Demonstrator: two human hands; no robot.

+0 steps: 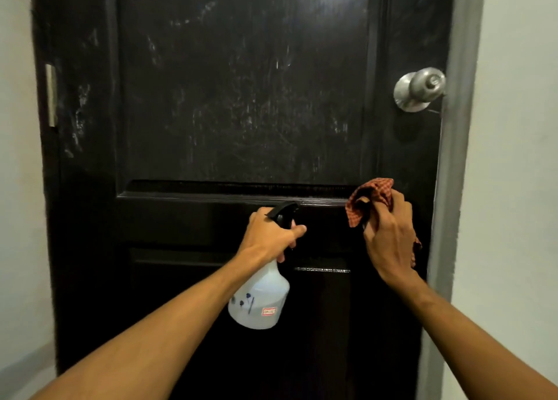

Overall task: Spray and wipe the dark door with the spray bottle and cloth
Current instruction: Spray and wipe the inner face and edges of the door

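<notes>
The dark panelled door [241, 97] fills the view, its upper panel streaked with pale smears. My left hand [268, 236] grips the neck of a white spray bottle [259, 303] with a black trigger head, its nozzle aimed at the door's middle rail. My right hand [389, 242] holds a bunched red checked cloth [368, 200] against the right end of that rail, just under the upper panel's ledge.
A silver round door knob [421, 88] sticks out at the upper right, above my right hand. A metal hinge [51, 94] shows on the left edge. A grey door frame [453, 158] and pale walls [519, 158] flank the door.
</notes>
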